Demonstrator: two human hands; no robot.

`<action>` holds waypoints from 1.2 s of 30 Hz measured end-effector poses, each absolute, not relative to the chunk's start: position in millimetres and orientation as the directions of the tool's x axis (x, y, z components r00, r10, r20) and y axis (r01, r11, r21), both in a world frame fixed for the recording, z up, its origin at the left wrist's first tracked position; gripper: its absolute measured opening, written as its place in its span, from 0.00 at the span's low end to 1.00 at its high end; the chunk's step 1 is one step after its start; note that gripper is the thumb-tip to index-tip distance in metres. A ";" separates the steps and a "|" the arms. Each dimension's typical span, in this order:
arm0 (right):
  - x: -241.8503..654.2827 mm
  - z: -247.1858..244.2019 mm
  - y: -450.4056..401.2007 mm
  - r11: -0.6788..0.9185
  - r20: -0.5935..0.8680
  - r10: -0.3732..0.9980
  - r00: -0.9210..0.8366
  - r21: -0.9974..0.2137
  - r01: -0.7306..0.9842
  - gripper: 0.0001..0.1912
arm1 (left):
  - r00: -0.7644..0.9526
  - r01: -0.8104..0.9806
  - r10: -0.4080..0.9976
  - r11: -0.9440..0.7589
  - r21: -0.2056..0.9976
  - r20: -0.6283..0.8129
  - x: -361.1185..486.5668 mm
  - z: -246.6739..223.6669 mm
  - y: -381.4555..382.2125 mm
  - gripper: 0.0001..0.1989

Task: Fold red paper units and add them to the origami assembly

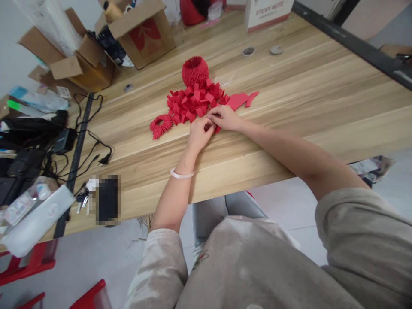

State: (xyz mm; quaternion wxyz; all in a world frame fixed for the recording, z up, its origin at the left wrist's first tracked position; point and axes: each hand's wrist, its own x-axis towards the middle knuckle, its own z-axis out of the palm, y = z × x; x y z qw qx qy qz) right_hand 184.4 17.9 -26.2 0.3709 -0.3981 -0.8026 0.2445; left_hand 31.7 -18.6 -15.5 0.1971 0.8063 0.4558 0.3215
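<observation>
My left hand [201, 132] and my right hand [225, 117] meet at the near edge of a pile of folded red paper pieces [198, 101]. The fingers of both are pinched together; what they hold is too small and hidden to name. A bit of red paper shows just below the fingertips. Behind the pile stands a round red paper vessel [195, 71], open at the top. To the left of the pile lies a smaller red paper ring [161, 125]. Flat red paper sheets [238, 101] lie beyond my right hand.
On the wooden table [144, 171] are a dark phone-like object [108, 199], keys [84, 198] and a black plug [104, 159] with cables. Cardboard boxes [141, 34] stand at the back left, a sticky note box [267, 15] at the back.
</observation>
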 end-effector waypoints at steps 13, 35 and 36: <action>181.2 -25.2 18.4 0.578 0.422 0.811 -0.405 -0.685 0.444 0.13 | 0.346 0.586 0.872 -0.489 0.645 0.347 31.3 -14.3 -19.0 0.05; 184.4 -24.7 13.9 0.559 0.455 0.828 -0.329 -0.723 0.405 0.19 | 0.325 0.567 0.844 -0.535 0.626 0.427 33.9 -17.0 -17.0 0.07; 184.8 -24.6 13.8 0.560 0.456 0.827 -0.329 -0.724 0.403 0.19 | 0.326 0.563 0.841 -0.539 0.627 0.431 34.1 -17.0 -17.1 0.07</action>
